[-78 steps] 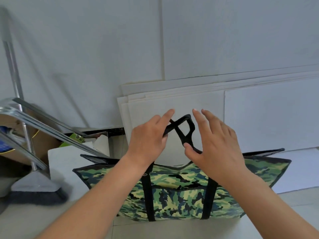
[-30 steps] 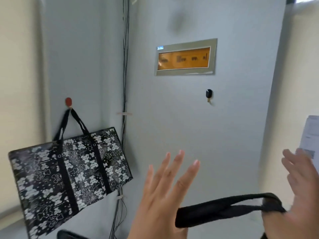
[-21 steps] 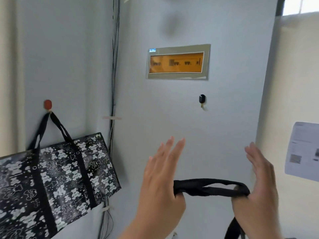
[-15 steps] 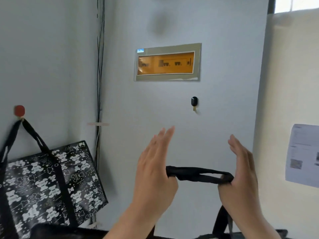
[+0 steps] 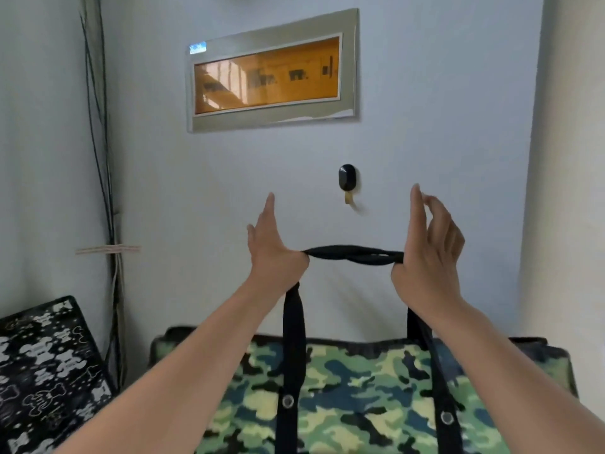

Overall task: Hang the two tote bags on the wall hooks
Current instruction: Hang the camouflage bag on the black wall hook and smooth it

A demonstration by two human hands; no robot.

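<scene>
A green camouflage tote bag point(image 5: 360, 398) hangs below my hands by its black handles point(image 5: 355, 255). My left hand point(image 5: 273, 250) and my right hand point(image 5: 429, 253) hold the twisted handles stretched level between them, thumbs hooked under the straps and fingers pointing up. A black wall hook point(image 5: 347, 178) with a small brass prong sits on the grey wall just above the handles, between my hands. The black-and-white patterned tote bag point(image 5: 45, 375) shows at the lower left; its hook is out of frame.
A grey-framed panel with an orange window point(image 5: 271, 73) is on the wall above the hook. A bundle of cables point(image 5: 101, 158) runs down the wall at the left, held by a tie. A cream wall section stands at the right edge.
My hands have lifted the camouflage bag's handles higher and closer to the black hook. The view has shifted right, so the patterned bag's red hook has left the frame.
</scene>
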